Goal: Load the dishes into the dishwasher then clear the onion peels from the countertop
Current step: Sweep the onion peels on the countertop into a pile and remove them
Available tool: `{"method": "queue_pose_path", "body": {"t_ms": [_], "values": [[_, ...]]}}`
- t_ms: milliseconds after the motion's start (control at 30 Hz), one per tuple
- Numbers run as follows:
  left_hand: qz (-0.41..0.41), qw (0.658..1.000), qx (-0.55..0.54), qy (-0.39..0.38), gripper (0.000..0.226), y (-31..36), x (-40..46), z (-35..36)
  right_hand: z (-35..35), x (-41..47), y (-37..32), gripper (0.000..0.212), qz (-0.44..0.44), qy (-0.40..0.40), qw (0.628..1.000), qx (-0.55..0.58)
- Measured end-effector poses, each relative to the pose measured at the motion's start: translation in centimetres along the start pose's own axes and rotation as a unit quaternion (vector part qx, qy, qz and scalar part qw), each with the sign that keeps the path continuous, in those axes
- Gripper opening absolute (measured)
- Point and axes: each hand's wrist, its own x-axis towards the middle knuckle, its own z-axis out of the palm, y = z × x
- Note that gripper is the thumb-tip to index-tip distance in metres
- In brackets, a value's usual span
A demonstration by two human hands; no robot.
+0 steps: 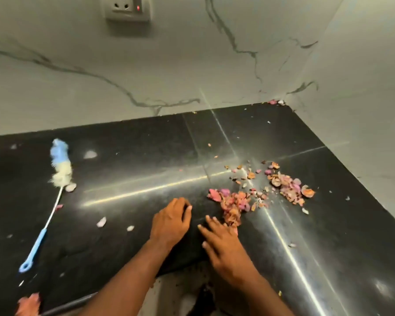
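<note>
Pink and orange onion peels (234, 202) lie in a heap on the black countertop (135, 174), with a second heap of peels (287, 184) further right. My right hand (224, 245) lies flat with straight fingers, its far edge touching the near end of the first heap. My left hand (171, 221) rests just left of it on the counter with its fingers curled under; nothing shows in it. A few pale peel scraps (101, 221) are scattered to the left. No dishes or dishwasher are in view.
A blue-handled bottle brush (53, 192) lies on the counter's left part. Marble walls meet at the back right corner, where a few peels (275, 102) sit. A wall socket (127, 8) is above. More peels (29, 304) show at the bottom left edge.
</note>
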Motion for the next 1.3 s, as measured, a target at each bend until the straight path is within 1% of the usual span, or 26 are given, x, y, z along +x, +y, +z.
{"method": "queue_pose_path", "body": {"t_ms": [33, 67, 100, 200, 267, 300, 333, 367, 400, 433, 467, 500, 533, 600, 633, 667, 700, 767, 800, 867, 933, 1000, 1067, 1167, 1233, 1300], "values": [[0.002, 0.999, 0.035, 0.006, 0.018, 0.2, 1.0, 0.2, 0.5, 0.2, 0.7, 0.053, -0.02, -0.024, 0.996, -0.079], [0.005, 0.998, 0.063, 0.006, 0.021, 0.3, 1.5, 0.2, 0.6, 0.5, 0.9, 0.058, -0.018, -0.043, 0.991, -0.127], [0.013, 0.997, 0.08, 0.004, 0.023, 0.3, 1.8, 0.3, 0.6, 0.8, 1.1, 0.062, -0.007, -0.054, 0.988, -0.146], [0.03, 0.997, 0.076, -0.002, 0.025, 0.2, 2.1, 0.7, -1.1, 3.3, 3.3, 0.067, 0.074, -0.049, 0.986, -0.138], [0.03, 0.998, 0.057, -0.004, 0.025, -0.1, 2.3, 0.5, -2.7, 5.5, 5.3, 0.068, 0.131, -0.037, 0.978, -0.155], [0.033, 0.998, 0.05, -0.009, 0.026, -0.3, 2.4, 0.4, -3.6, 6.6, 6.0, 0.067, 0.155, -0.042, 0.977, -0.143], [0.032, 0.998, 0.043, -0.016, 0.026, -0.4, 2.3, 0.3, -4.3, 7.5, 6.4, 0.064, 0.173, -0.045, 0.978, -0.104], [0.033, 0.999, 0.039, -0.021, 0.027, -0.5, 2.3, 0.2, -5.1, 8.3, 6.6, 0.06, 0.196, -0.027, 0.979, -0.04], [0.035, 0.998, 0.036, -0.025, 0.027, -0.6, 2.3, 0.2, -6.0, 8.9, 6.5, 0.051, 0.224, 0.02, 0.974, 0.037], [0.038, 0.998, 0.035, -0.027, 0.028, -0.7, 2.3, 0.2, -6.7, 9.3, 6.4, 0.04, 0.254, 0.086, 0.957, 0.108], [0.042, 0.998, 0.034, -0.028, 0.028, -0.8, 2.3, 0.2, -7.4, 9.7, 6.2, 0.03, 0.282, 0.149, 0.935, 0.154], [0.045, 0.998, 0.032, -0.03, 0.029, -0.9, 2.2, 0.3, -8.0, 9.8, 6.2, 0.027, 0.311, 0.191, 0.913, 0.184], [0.044, 0.998, 0.03, -0.03, 0.029, -0.9, 2.2, 0.3, -8.6, 9.8, 6.0, 0.028, 0.337, 0.217, 0.893, 0.207], [0.046, 0.998, 0.035, -0.029, 0.029, -0.8, 2.3, 0.5, -9.2, 9.6, 6.1, 0.03, 0.385, 0.244, 0.859, 0.236], [0.056, 0.997, 0.037, -0.031, 0.027, -0.8, 2.5, 0.4, -9.4, 9.5, 6.1, 0.028, 0.398, 0.253, 0.85, 0.235], [0.074, 0.996, 0.038, -0.039, 0.025, -0.8, 2.7, 0.3, -9.5, 9.5, 5.8, 0.026, 0.399, 0.257, 0.852, 0.221], [0.096, 0.993, 0.037, -0.052, 0.021, -0.9, 3.3, 0.2, -9.4, 9.4, 5.3, 0.025, 0.389, 0.256, 0.863, 0.196], [0.124, 0.989, 0.03, -0.071, 0.016, -0.7, 5.4, 0.5, -8.5, 9.3, 3.6, 0.026, 0.326, 0.227, 0.905, 0.153], [0.123, 0.99, 0.016, -0.067, 0.019, -0.4, 6.9, 1.1, -7.9, 9.4, 2.5, 0.027, 0.283, 0.193, 0.928, 0.145], [0.113, 0.992, -0.041, -0.049, 0.029, 0.5, 10.3, 2.9, -6.0, 9.9, 0.7, 0.034, 0.204, 0.096, 0.966, 0.128], [0.073, 0.99, -0.114, -0.046, 0.036, 1.2, 12.8, 4.4, -3.6, 10.7, -0.2, 0.052, 0.148, -0.01, 0.985, 0.09], [0.046, 0.987, -0.152, -0.038, 0.037, 1.1, 14.1, 5.4, -1.7, 11.2, 0.3, 0.067, 0.138, -0.07, 0.988, 0.014], [0.063, 0.986, -0.152, -0.025, 0.036, 0.5, 14.2, 5.6, -1.3, 11.3, 1.3, 0.069, 0.146, -0.091, 0.984, -0.054], [0.123, 0.983, -0.136, -0.004, 0.035, 0.1, 13.8, 5.8, -2.4, 12.0, 2.7, 0.071, 0.179, -0.071, 0.977, -0.094], [0.137, 0.983, -0.126, 0.002, 0.032, 0.1, 13.8, 6.0, -3.1, 12.5, 4.7, 0.08, 0.227, -0.056, 0.967, -0.107], [0.146, 0.982, -0.119, 0.006, 0.03, 0.1, 13.7, 6.1, -3.8, 12.8, 6.7, 0.079, 0.275, -0.041, 0.955, -0.103]]}}
